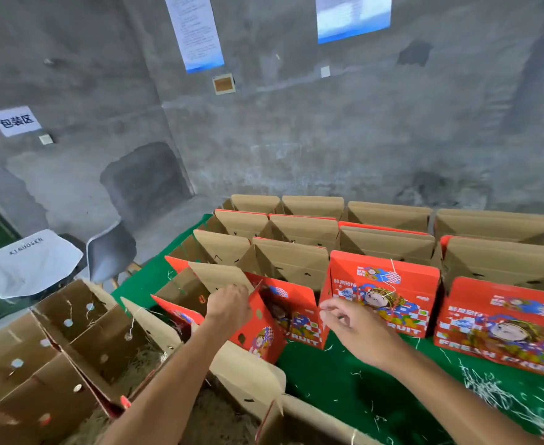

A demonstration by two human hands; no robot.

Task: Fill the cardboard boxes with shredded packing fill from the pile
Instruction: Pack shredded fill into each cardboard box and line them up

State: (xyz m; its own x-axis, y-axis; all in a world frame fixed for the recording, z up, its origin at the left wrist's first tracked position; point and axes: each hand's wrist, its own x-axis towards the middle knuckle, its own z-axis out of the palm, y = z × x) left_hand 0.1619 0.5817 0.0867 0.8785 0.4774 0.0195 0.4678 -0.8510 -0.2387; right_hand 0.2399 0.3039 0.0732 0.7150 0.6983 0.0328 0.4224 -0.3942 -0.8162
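Left hand (pixel 229 305) grips the tilted red box's (pixel 264 322) upright flap; right hand (pixel 354 329) hovers, seemingly loose-fingered.

The boxes (pixel 384 293) are showing bright red outer faces printed with a cartoon figure, blue and white checks, yellow touches and white lettering, while their insides and raised flaps are showing plain brown cardboard. The surface (pixel 354 377) is showing deep green, flecked with pale, whitish shreds (pixel 489 388). The packing fill (pixel 142 358) in the open cartons at the left is looking straw-tan. The wall (pixel 296 139) is showing mottled grey with darker patches, and the posted sheets (pixel 195 30) are showing white fading to blue at the bottom edge. The chair (pixel 113 248) is showing grey.
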